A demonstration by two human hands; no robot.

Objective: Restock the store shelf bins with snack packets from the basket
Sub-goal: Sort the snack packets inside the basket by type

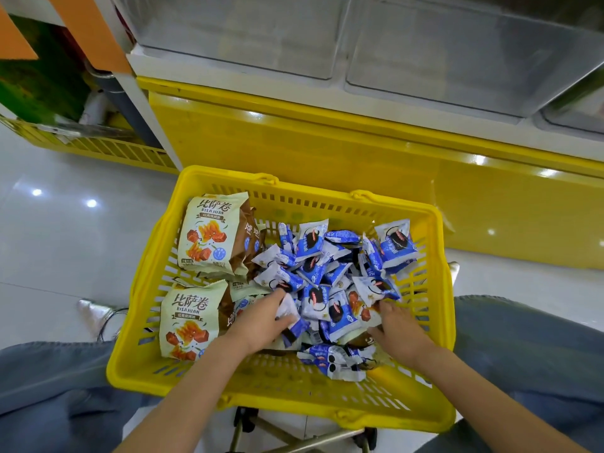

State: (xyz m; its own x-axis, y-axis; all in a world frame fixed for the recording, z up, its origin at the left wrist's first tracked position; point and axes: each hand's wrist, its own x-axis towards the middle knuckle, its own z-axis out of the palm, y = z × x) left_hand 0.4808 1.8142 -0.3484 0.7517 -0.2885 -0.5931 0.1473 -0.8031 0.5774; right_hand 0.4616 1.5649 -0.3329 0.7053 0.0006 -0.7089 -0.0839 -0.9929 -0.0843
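Yellow basket: two cream packs reading "BISAJUAN" at its left side; blue-white packets heaped centre-right, uncounted; left hand fingers curled round blue-white packets; right hand fingers buried in heap, grasp unclear.

Yellow slotted basket with blue-white snack packets and cream bags inside
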